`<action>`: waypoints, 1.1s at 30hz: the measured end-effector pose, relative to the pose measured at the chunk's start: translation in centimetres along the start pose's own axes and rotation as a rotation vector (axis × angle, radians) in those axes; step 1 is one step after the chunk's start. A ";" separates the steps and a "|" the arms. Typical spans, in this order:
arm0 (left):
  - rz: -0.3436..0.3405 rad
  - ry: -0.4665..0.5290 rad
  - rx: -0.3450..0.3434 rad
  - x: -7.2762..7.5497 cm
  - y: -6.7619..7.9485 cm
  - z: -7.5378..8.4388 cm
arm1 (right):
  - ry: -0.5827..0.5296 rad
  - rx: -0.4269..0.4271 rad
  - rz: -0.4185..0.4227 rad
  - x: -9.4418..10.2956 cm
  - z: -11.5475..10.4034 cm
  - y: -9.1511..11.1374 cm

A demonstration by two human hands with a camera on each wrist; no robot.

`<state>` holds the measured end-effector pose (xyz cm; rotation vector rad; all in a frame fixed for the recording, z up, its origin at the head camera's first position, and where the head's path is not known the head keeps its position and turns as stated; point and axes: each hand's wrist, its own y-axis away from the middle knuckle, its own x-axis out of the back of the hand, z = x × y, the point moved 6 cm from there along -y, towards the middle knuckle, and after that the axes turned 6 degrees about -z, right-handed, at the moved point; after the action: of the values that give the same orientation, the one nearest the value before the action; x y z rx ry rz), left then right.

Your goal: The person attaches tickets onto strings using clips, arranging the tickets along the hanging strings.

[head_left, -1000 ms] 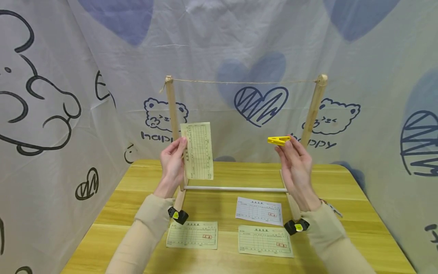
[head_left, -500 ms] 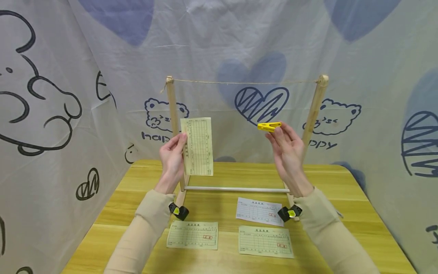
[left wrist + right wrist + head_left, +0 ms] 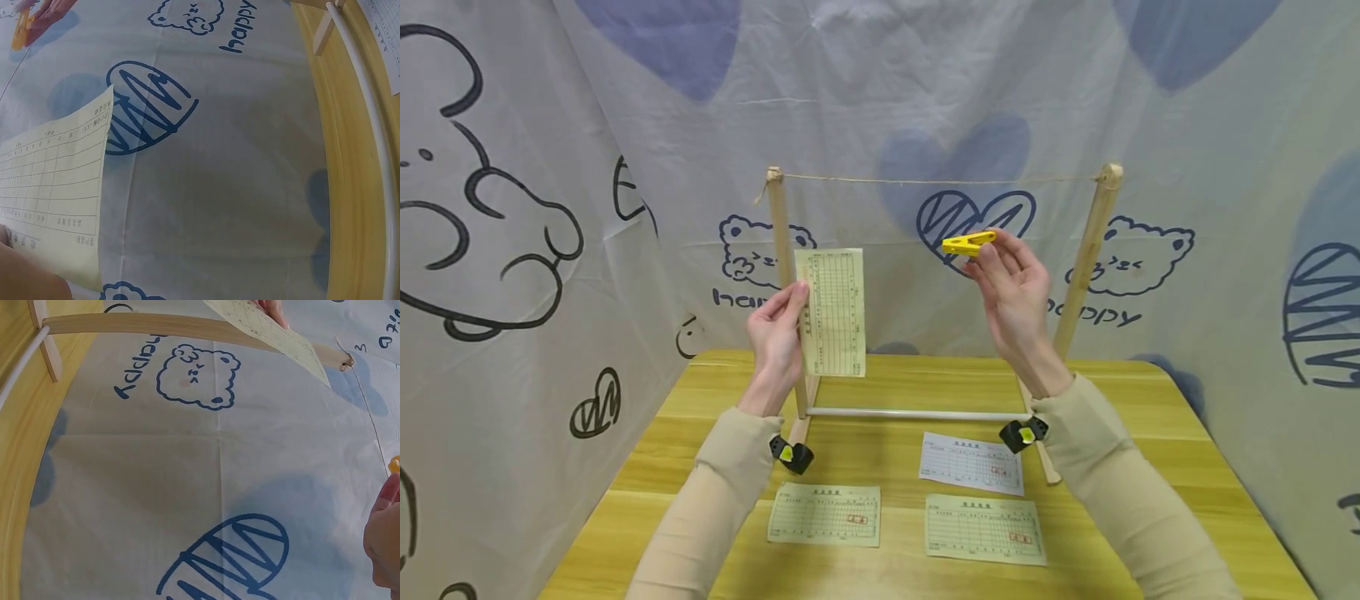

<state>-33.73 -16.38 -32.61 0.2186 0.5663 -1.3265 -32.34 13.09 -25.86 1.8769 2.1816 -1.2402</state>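
Observation:
My left hand [image 3: 777, 337] pinches a pale yellow printed receipt slip [image 3: 833, 312] by its left edge, thumb in front. The slip hangs upright beside the left wooden post, below the string [image 3: 880, 181]. In the left wrist view the slip [image 3: 56, 181] spreads out from the fingers at lower left. My right hand [image 3: 1015, 292] pinches a yellow clothespin [image 3: 967, 244] at its right end, the other end pointing left. It is held below the string, in front of the heart on the cloth. Only part of the clothespin [image 3: 394, 465] shows in the right wrist view.
The string spans the wooden frame's left post [image 3: 781, 233] and right post [image 3: 1088, 250]. A white rod [image 3: 917, 413] joins their feet. On the wooden table [image 3: 1112, 517] lie a left yellowish slip [image 3: 823, 517], a right yellowish slip [image 3: 985, 530] and a white slip [image 3: 972, 464]. A patterned cloth hangs behind.
My right hand has moved left and up with the clothespin, closer to the string. The left hand has risen slightly with the slip. The slips on the table have not moved.

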 end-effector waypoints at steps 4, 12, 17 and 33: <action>0.001 -0.005 -0.010 0.0 -0.1 0.3 | 0.034 0.008 -0.024 -0.7 -0.2 -0.7; 0.016 -0.006 -0.014 -0.1 -0.3 0.5 | 0.122 0.070 -0.083 -2.1 -0.9 -1.9; 0.011 0.001 -0.014 -0.3 -0.6 0.7 | 0.174 0.093 -0.105 -3.1 -1.2 -2.7; 0.004 -0.031 -0.022 -1.1 -0.9 1.4 | 0.199 0.113 -0.102 -5.2 -1.2 -4.7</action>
<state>-34.32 -16.35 -30.74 0.1807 0.5541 -1.3166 -34.20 9.55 -19.98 2.0369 2.3800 -1.2693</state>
